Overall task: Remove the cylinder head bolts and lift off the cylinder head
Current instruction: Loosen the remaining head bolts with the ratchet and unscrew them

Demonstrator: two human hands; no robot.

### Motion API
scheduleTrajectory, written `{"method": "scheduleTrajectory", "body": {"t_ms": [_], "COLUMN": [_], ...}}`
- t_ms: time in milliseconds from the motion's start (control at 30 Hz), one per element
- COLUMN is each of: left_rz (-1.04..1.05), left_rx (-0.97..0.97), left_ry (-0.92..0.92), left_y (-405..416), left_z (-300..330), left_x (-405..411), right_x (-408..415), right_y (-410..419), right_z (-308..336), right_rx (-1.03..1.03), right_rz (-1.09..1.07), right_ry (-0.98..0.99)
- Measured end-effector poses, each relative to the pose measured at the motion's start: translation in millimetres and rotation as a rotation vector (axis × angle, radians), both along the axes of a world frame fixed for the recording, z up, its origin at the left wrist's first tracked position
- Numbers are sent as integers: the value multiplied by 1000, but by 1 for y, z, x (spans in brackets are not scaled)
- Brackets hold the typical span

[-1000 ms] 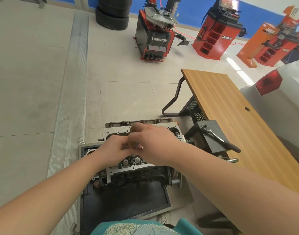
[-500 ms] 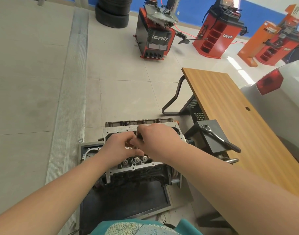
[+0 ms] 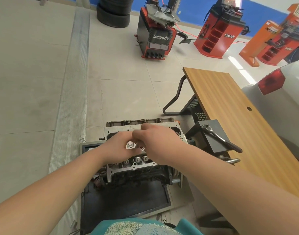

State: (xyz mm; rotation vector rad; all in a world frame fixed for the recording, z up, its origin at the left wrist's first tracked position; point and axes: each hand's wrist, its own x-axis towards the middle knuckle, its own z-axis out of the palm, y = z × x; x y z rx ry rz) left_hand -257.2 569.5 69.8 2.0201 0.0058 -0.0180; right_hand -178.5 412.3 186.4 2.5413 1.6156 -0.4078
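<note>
Both hands meet over the middle of the engine. The left hand [image 3: 117, 146] has its fingers curled, and a small silvery metal piece [image 3: 130, 145] shows in its grip, pinched at the fingertips. The right hand [image 3: 159, 141] is curled too, its fingertips bunched right against the left hand's, touching or almost touching the same small piece; whether it really pinches it cannot be told. Both bare forearms reach in from the near edge of the view.

Under the hands sits the cylinder head [image 3: 138, 164], a pale metal casting on top of the dark engine block [image 3: 138, 175]. Several round silver parts [image 3: 137, 159] stand in a row along its near edge, just below the hands; what they are cannot be told. The engine rests on a black tray [image 3: 121, 200] with a grey rim, which lies on the tiled floor [image 3: 128, 95].

Just right of the engine stands a black metal box [image 3: 208, 141], and a ratchet wrench [image 3: 220, 138] lies slanted across its top, its head towards the far side and its dark handle over the near right corner. Beside the box runs a wooden table [image 3: 238, 116] with a small round hole near its right edge. A white car's rear corner [image 3: 281, 102] with a red tail light is at the far right. Well away across the floor stand red and black workshop machines [image 3: 156, 33] and a stack of tyres [image 3: 114, 12].
</note>
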Motion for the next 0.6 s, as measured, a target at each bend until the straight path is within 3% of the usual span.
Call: {"method": "scheduleTrajectory", "body": {"t_ms": [100,233,367,467,600], "left_rz": [1,95,-22,-33,74], "left_rx": [64,49,-56,19,0], "left_ry": [70,24,78,117,115], "left_y": [3,-1,5,8,7], "left_z": [-1,4,2,-1,-2], "left_x": [2,8,7,8,14], "right_x": [1,-4,-3,0,-7], "right_y": [-5,3,4,-2,0], "right_z": [6,3,5,10,4], "right_rx": [64,51,22,56,32], "right_rz": [119,-74,-15,81,-54], "right_ry": [33,-77,-50,48,-33]}}
